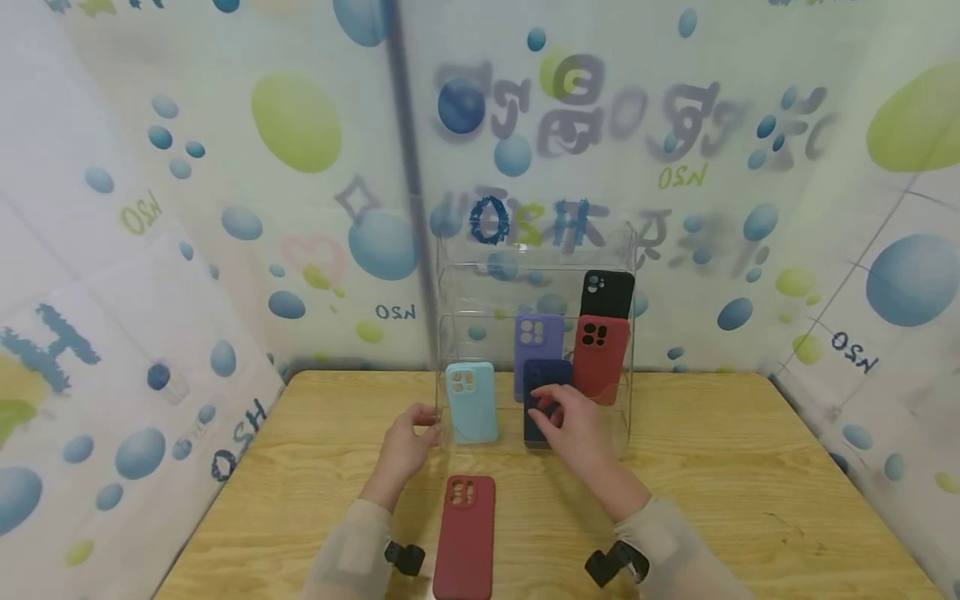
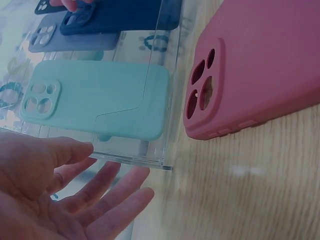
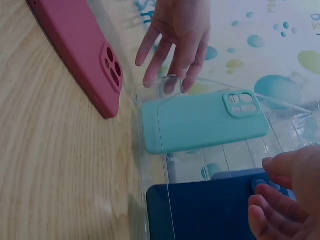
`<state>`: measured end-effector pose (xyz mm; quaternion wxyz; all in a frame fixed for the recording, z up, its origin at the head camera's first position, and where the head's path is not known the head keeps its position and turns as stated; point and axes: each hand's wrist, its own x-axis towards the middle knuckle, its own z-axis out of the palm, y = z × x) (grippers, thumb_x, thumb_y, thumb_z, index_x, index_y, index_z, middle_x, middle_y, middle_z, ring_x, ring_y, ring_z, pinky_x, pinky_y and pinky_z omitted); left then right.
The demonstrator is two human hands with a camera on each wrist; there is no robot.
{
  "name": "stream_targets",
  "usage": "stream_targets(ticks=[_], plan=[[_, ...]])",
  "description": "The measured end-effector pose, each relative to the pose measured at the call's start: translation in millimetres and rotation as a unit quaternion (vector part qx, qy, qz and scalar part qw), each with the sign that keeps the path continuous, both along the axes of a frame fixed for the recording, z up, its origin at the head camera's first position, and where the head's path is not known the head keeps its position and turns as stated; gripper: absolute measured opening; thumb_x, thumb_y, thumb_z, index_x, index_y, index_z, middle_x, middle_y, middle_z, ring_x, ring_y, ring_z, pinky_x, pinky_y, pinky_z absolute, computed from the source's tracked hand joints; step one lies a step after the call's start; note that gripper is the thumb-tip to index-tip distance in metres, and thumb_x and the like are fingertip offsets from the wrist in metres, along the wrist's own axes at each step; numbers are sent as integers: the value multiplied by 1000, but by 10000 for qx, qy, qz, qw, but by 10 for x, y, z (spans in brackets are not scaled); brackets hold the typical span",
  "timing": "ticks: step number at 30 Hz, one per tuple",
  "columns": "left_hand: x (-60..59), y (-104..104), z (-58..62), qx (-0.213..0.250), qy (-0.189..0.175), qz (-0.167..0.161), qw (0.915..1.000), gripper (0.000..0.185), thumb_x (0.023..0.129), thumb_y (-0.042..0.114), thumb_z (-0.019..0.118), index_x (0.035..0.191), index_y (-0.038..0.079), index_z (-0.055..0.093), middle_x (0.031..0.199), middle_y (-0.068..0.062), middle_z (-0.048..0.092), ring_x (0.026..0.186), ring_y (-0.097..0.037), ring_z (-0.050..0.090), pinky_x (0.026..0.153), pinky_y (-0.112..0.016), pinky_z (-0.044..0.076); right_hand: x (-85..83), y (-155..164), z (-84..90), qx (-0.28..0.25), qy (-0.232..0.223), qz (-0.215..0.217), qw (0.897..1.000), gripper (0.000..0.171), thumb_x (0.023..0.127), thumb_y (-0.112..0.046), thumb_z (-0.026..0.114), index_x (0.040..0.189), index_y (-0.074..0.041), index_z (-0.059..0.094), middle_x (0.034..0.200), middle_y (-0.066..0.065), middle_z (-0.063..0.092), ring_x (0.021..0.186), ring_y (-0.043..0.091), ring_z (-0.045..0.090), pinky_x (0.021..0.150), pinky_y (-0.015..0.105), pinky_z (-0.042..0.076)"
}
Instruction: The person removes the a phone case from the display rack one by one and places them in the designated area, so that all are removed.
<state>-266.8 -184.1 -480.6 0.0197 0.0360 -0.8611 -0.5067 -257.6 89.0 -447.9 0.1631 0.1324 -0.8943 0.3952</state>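
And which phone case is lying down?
The dark red case, flat on the wooden table in front of the clear stand. The light blue case, purple case, navy case, brighter red case and black case are propped up in it.

A narrow passage parts the turquoise case (image 1: 474, 408) from the navy case (image 3: 200, 209); the maroon case (image 1: 465, 542) obstructs the near side.

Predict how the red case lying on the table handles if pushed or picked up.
The red case is probably light: wood tabletop shows through its camera holes, suggesting an empty shell. Lying flat, it would likely slide rather than roll.
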Motion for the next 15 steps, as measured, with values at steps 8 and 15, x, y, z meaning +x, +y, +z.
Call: stream_targets(ticks=[8,15], plan=[[10,10,2,97,-116,-66,9999,22,101,9,61,122,4,64,126,-23,64,93,-26,73,66,-31,54,-128,161,35,13,732,-438,9964,29,91,-12,80,119,-9,74,108,8,69,71,13,62,64,29,54],[3,-7,2,156,-129,-68,9998,22,102,10,61,122,4,64,126,-22,64,93,-27,74,68,-32,56,-236,266,123,-168,1227,-668,9901,30,89,-6,80,118,-5,73,113,13,64,68,16,60,65,29,53]])
